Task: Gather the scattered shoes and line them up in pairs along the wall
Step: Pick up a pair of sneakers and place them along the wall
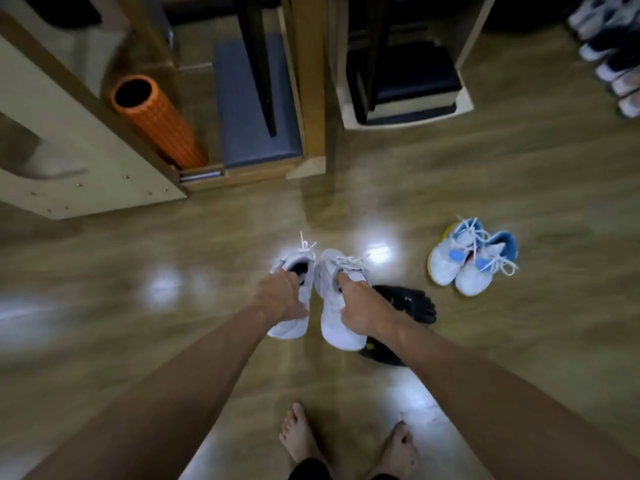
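My left hand grips a white sneaker by its opening, fingers hooked inside. My right hand grips the matching white sneaker the same way. Both shoes hang side by side, toes toward me, above the wooden floor. Under and right of them lie black toe shoes, partly hidden by my right forearm. A white pair with light blue lining and loose laces sits on the floor to the right. Several more shoes stand in a row at the top right edge.
Wooden exercise equipment with dark pads stands ahead. An orange foam roller leans inside the left frame. A pale wooden panel fills the left. My bare feet stand on the shiny wood floor at the bottom.
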Demonstrator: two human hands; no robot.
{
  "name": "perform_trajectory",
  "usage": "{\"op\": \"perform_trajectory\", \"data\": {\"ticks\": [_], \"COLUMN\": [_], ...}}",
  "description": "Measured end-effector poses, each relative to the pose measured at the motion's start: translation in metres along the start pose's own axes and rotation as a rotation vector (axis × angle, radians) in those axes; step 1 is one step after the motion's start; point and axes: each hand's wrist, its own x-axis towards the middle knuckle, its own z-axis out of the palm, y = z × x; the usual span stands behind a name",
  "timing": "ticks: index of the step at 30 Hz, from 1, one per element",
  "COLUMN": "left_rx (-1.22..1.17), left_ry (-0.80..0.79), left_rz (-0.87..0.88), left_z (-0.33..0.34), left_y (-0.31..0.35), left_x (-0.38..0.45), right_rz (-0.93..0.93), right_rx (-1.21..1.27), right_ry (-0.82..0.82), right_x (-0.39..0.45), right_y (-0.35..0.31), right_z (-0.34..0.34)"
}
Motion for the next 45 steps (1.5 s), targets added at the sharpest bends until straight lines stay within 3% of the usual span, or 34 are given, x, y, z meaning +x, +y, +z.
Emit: {"op": "perform_trajectory", "data": {"ticks": [9, 14, 24, 33, 45], "left_rx": [-0.002, -0.044, -0.013, 0.025, 0.142], "left_ry": [0.205, 0.330, 0.415, 0.604, 0.663], "left_rz": [0.171, 0.207, 0.264, 0.342, 0.444], "left_z": [-0.158, -0.227, -0.339, -0.399, -0.515], "left_y": [0.089, 0.126, 0.199, 0.248, 0.275], "left_x": [-0.137, -0.203, -0.325, -0.361, -0.351], "right_rz": [-0.017, -0.043, -0.093, -0.111, -0.048], "right_rx": [0.062, 0.019, -0.012, -0.102, -0.148], "right_ry": [0.184, 0.293, 0.506, 0.692, 0.804], "right_x": [-0.139, -0.206, -0.334, -0.393, -0.388], "right_y": [-0.055, -0.074, -0.090, -0.091, -0.115], "right_z": [-0.175, -0.247, -0.365, -0.447, -0.550]}}
